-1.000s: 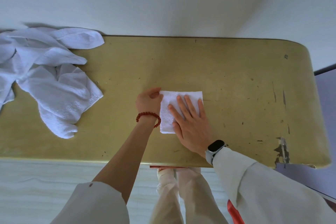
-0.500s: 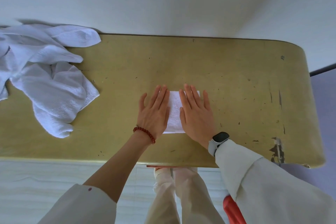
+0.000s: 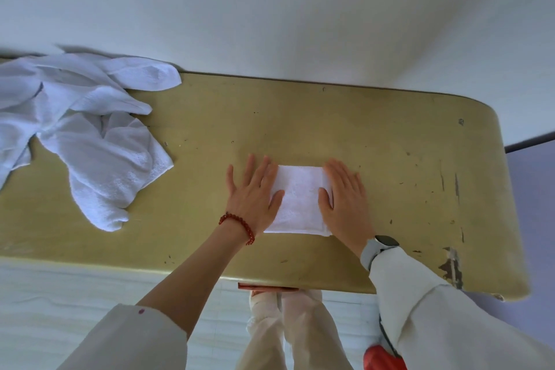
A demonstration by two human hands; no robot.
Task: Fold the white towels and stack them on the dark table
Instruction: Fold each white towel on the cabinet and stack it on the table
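Folded white towel (image 3: pixel 297 200) mid-table (image 3: pixel 390 135), long axis running near to far, left hand (image 3: pixel 255 192) and right hand (image 3: pixel 345 195) flat, fingers straight, pressing its side edges, spread wider apart than half a second ago, unfolded towels (image 3: pixel 84 135) heaped far left.

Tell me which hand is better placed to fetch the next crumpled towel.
Left. The left hand lies flat on the small folded white towel's side nearest the crumpled white towel pile; the right hand lies on the far side.

No writing, label, brand or number can be read anywhere — not on the towels, the table or the clothing. The watch (image 3: pixel 386 241) at the right wrist shows only a dark, blank face — nothing legible.
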